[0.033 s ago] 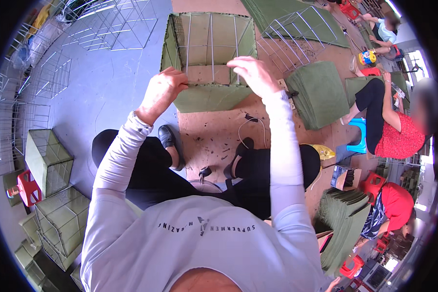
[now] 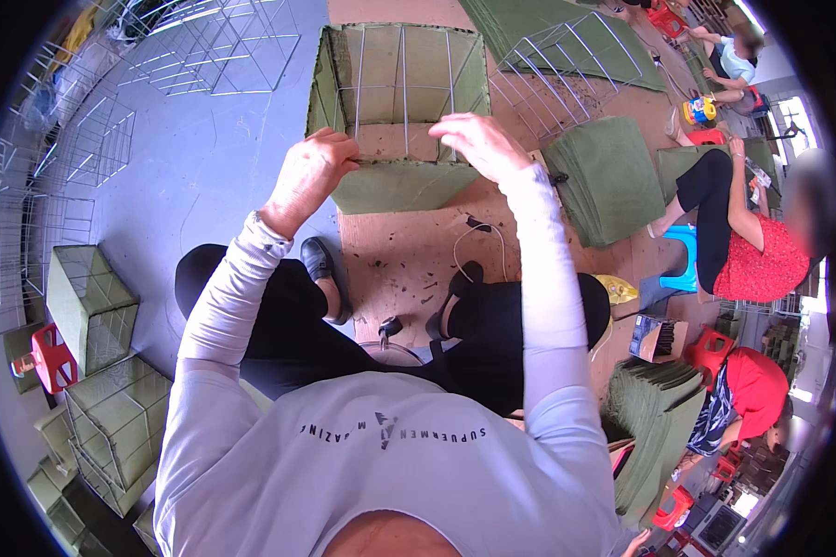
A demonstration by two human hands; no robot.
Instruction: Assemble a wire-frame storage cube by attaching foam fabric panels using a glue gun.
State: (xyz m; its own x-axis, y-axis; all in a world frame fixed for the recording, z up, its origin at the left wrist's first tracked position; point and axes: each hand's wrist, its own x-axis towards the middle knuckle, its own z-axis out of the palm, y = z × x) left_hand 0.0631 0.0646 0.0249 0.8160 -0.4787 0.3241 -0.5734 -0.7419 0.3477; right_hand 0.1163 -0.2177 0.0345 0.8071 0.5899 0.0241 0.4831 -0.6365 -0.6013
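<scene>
The wire frame [image 2: 401,88] sat on the floor just beyond the feet, green fabric [image 2: 395,181] draped over its near rim. Both hands pinched that edge, left hand [image 2: 308,176] and right hand [image 2: 478,144], probably holding the cloth taut against the wire.

A blue plastic stool [image 2: 683,269] stands on the floor. Just to its left lies a stack of folded green fabric [image 2: 602,176]. Below it sits a small cardboard box [image 2: 658,336], and lower still another pile of green fabric [image 2: 655,418]. Far to its left stand finished green-covered wire cubes [image 2: 88,302], with bare wire frames [image 2: 223,42] above them.
</scene>
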